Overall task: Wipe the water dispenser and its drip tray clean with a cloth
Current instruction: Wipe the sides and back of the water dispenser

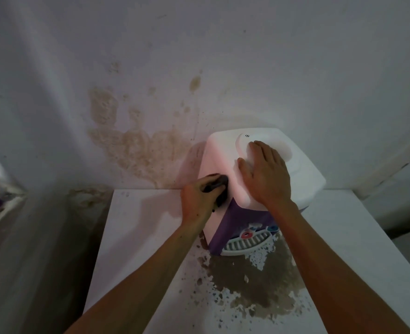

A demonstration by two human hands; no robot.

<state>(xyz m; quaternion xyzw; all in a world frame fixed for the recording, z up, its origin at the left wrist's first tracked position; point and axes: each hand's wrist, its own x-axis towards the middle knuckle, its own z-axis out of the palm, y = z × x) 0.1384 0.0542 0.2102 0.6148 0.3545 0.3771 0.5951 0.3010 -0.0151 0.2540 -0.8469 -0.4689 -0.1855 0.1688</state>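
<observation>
Water dispenser (259, 169) stands at counter (151, 225) back edge. Dark cloth (217, 186) gripped by left hand (199, 201) against its left side; right hand (264, 172) flat on top. Drip tray (245, 245) lies below, nearer right arm.

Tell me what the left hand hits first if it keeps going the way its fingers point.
The left hand grips a dark cloth against the dispenser side, fingers pointing up and away. Going on, it would probably slide along that panel and meet the stained wall behind; depth is unclear.
</observation>
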